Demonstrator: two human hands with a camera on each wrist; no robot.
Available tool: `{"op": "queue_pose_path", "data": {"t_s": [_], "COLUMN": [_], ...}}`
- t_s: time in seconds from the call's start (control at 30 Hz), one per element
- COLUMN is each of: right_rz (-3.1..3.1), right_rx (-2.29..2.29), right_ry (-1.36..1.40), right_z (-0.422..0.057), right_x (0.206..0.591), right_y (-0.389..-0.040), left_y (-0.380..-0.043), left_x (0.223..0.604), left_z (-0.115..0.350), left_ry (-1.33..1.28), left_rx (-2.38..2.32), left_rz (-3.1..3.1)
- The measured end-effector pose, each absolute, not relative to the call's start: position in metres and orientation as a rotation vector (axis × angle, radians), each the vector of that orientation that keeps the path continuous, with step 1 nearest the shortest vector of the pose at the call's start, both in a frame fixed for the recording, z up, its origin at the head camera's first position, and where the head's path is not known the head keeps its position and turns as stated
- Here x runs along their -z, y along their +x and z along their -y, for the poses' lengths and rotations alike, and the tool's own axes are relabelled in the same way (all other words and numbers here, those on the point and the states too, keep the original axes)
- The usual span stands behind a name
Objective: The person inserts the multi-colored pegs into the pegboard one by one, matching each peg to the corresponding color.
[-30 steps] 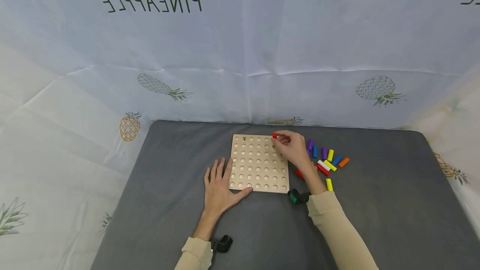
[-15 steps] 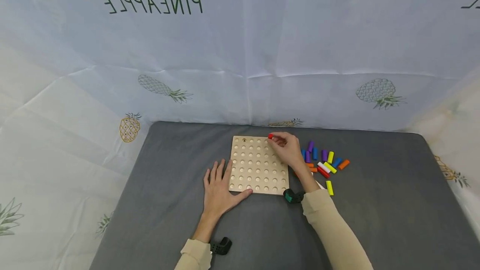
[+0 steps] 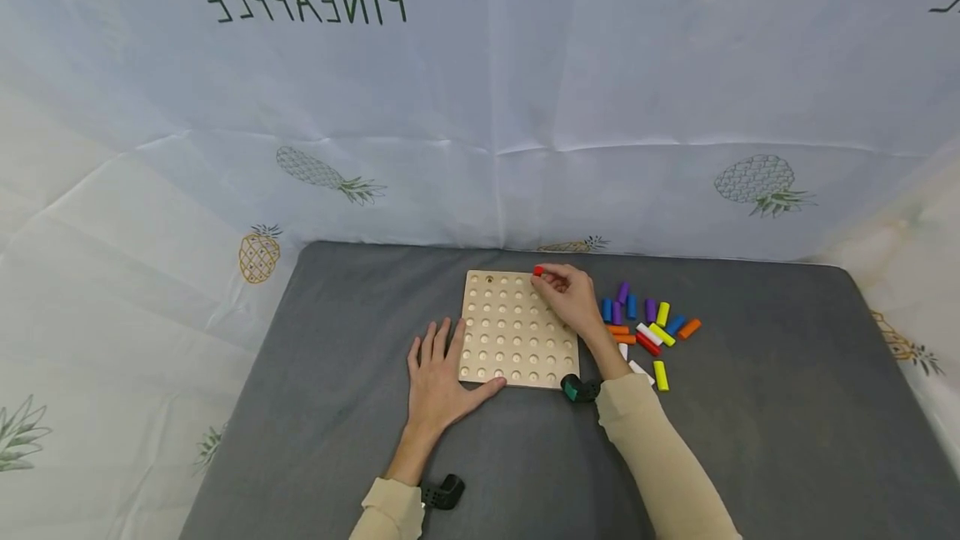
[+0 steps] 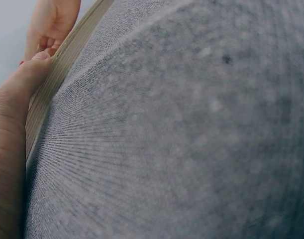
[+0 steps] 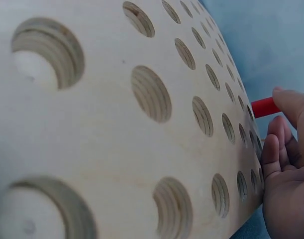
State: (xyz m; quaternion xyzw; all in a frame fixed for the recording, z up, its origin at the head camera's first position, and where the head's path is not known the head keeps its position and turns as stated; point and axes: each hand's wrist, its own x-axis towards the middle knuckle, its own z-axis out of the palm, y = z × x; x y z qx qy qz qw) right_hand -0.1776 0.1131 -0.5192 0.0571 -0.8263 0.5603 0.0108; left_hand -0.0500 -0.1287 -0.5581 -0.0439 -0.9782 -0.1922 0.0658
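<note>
A square wooden pegboard (image 3: 498, 323) with rows of round holes lies on the grey table. At its far right part, my right hand (image 3: 567, 297) pinches a red peg (image 5: 264, 107) between thumb and finger. In the right wrist view the peg's lower end is right at a hole near the board's far edge. My left hand (image 3: 437, 386) lies spread at the board's near left corner, its thumb along the front edge and its index finger at the left side. The left wrist view shows the left thumb (image 4: 35, 69) against the board's edge.
Right of the board lies a loose group of pegs: purple, blue, orange, white, yellow and red, such as the yellow peg (image 3: 661, 376) and the orange peg (image 3: 689, 328). Behind the grey table (image 3: 360, 307) hangs a white curtain (image 3: 600, 73) with pineapple prints.
My right hand has moved slightly left along the board's far edge with the red peg, uncovering more of the loose pegs. The left hand and the board have stayed in place.
</note>
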Motion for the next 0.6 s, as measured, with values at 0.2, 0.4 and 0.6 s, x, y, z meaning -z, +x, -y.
{"op": "queue_pose_path", "data": {"t_s": [0.2, 0.4, 0.6], "right_rz": [2.610, 2.606, 2.623], "right_rx": [-1.721, -1.736, -1.716], "right_ry": [0.187, 0.195, 0.225], "right_z": [-0.1118, -0.1121, -0.1116], "right_x": [0.5200, 0.5214, 0.5199], "right_y": [-0.1783, -0.1812, -0.1813], "left_y": [-0.0503, -0.0502, -0.0507], "left_x": [0.5582, 0.5574, 0.5562], "left_z": [0.1286, 0.1287, 0.1291], "left_ry": [-0.135, -0.142, -0.134], "left_rx": [0.576, 0.575, 0.582], "left_rz": [2.944, 2.935, 2.944]}}
